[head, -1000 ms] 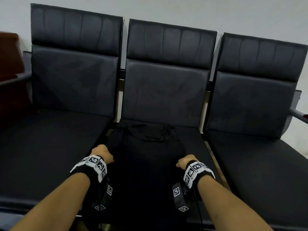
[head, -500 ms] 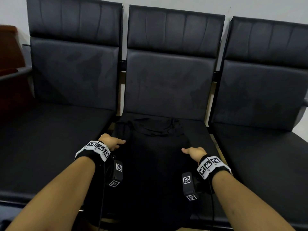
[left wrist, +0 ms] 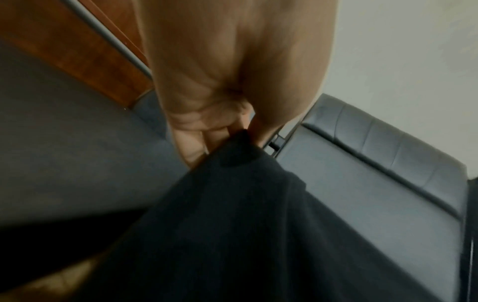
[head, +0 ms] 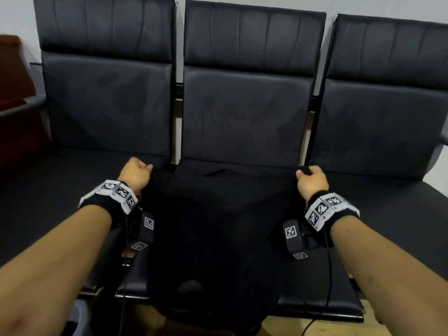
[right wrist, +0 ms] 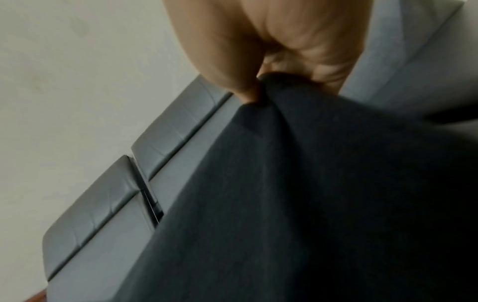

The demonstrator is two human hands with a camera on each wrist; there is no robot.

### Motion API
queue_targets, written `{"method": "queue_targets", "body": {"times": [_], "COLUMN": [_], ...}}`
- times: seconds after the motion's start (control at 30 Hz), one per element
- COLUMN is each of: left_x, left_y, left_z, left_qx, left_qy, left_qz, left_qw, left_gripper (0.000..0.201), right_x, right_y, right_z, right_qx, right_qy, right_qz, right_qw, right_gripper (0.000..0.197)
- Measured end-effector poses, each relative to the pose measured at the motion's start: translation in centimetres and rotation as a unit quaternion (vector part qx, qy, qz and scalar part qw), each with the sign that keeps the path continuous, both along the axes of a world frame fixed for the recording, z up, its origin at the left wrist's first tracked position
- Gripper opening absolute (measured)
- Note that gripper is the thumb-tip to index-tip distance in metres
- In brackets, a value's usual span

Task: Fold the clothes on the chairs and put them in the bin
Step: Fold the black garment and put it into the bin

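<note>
Nearest to the person, the lower end of a black garment [head: 213, 238] hangs over the front edge of the middle chair [head: 244, 122] and droops toward the floor [head: 286, 326]. Beside the left forearm, at the bottom left corner of the head view, a pale blue rounded rim [head: 81, 316] shows; I cannot tell whether it is a bin or what it holds.

Both forearms reach forward over the seats, each with a black wristband carrying white coded markers [head: 116, 192] and a small camera unit slung underneath.

The garment lies spread across the middle seat, its top end pulled wide toward the back edge. The left hand [head: 135, 175] is closed on the garment's left top corner, over the gap between the left chair [head: 104, 105] and the middle one; the left wrist view shows the fingers [left wrist: 191, 141] and thumb pinching a bunched bit of dark cloth. The right hand [head: 312, 183] is likewise clenched around the right top corner, near the gap to the right chair [head: 388, 122], with cloth gathered in its grip in the right wrist view.

Between the two hands the cloth edge runs slightly slack, with a small fold at its middle.

Behind stand the three dark padded backrests against a pale wall [head: 14, 15], and a brown wooden piece [head: 12, 69] at far left.
</note>
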State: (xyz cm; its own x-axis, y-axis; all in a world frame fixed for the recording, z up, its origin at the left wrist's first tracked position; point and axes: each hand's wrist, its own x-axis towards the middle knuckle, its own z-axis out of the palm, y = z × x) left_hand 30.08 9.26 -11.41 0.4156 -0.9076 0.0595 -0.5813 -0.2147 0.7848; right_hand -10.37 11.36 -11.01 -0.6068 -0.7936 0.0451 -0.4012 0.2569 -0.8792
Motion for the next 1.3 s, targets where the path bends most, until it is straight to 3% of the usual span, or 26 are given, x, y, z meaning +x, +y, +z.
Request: {"method": "queue_targets", "body": {"times": [0.13, 0.23, 0.33, 0.4, 0.5, 0.57, 0.67, 0.8, 0.9, 1.0, 1.3], "left_x": [1.4, 2.0, 2.3, 2.0, 1.3, 1.3, 1.9, 3.3, 3.4, 2.4, 1.7], "left_y": [2.3, 4.0, 6.1, 7.4, 9.4, 10.0, 10.3, 10.6, 10.7, 10.7, 6.7], "left_z": [4.9, 8.2, 11.5, 13.4, 15.8, 16.9, 18.2, 19.9, 20.6, 20.7, 18.7], "left_qx": [-0.103, -0.185, -0.198, -0.172, -0.163, -0.189, -0.236, -0.263, -0.273, -0.289, -0.260], "left_qy": [-0.033, -0.014, 0.120, 0.225, 0.249, 0.227, 0.158, 0.012, -0.047, -0.161, -0.236], "left_qz": [0.012, -0.007, -0.061, -0.110, -0.166, -0.165, -0.113, -0.053, -0.057, -0.030, -0.008], "left_qw": [0.994, 0.983, 0.971, 0.953, 0.940, 0.941, 0.952, 0.963, 0.959, 0.943, 0.936], "left_gripper": [0.014, 0.011, 0.013, 0.013, 0.017, 0.018, 0.021, 0.026, 0.041, 0.027, 0.035], "right_x": [-0.4, -0.4, -0.7, -0.4, -0.1, -0.5, -1.3, -2.3, -2.8, -3.0, -2.9], "right_y": [2.4, 3.5, 4.2, 5.2, 6.9, 7.6, 8.7, 9.8, 10.0, 9.9, 8.2], "right_z": [4.7, 7.8, 10.9, 12.7, 14.7, 15.6, 16.5, 17.4, 17.7, 17.9, 17.1], "right_qx": [-0.116, -0.184, -0.194, -0.173, -0.133, -0.133, -0.141, -0.191, -0.212, -0.201, -0.137], "right_qy": [-0.018, -0.006, -0.060, -0.114, -0.088, -0.012, 0.112, 0.163, 0.190, 0.230, 0.294], "right_qz": [-0.003, 0.026, 0.048, 0.104, 0.162, 0.156, 0.126, 0.093, 0.075, 0.059, -0.075], "right_qw": [0.993, 0.983, 0.978, 0.973, 0.974, 0.979, 0.976, 0.964, 0.956, 0.951, 0.943], "right_gripper": [0.028, 0.019, 0.021, 0.047, 0.079, 0.074, 0.050, 0.028, 0.023, 0.024, 0.029]}}
